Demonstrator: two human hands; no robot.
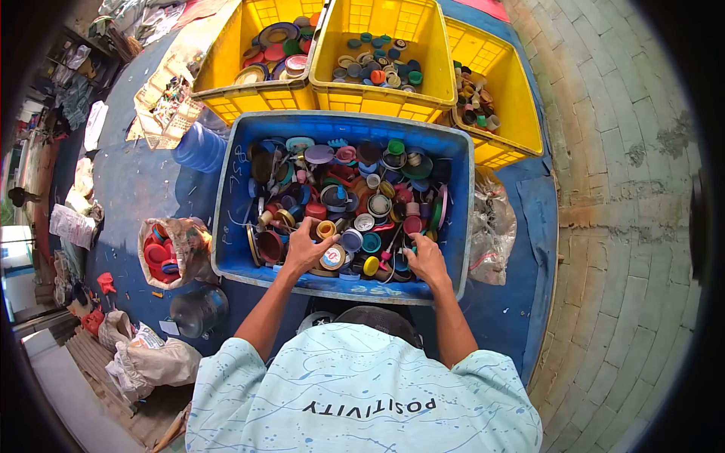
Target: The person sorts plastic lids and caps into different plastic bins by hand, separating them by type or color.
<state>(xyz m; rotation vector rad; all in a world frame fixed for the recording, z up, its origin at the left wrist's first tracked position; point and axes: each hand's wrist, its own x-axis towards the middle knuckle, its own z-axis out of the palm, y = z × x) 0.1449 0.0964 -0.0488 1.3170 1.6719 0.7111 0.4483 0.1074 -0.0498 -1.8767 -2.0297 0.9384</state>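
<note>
A blue crate point(226, 204) in front of me is full of mixed plastic caps and lids in many colours. My left hand point(306, 248) reaches into its near side, fingers curled on the pile beside a white round lid point(332, 257) and a small yellow cap point(326, 229); I cannot tell whether it grips anything. My right hand point(427, 258) rests fingers-down on the caps at the near right of the crate, next to a yellow cap point(371, 265).
Three yellow crates stand behind the blue one: big lids point(226, 94), small dark caps point(377, 102), brown caps point(521, 113). A sack of red caps point(177, 253) and a dark jug point(198, 309) lie left. A tiled floor point(619, 226) runs along the right.
</note>
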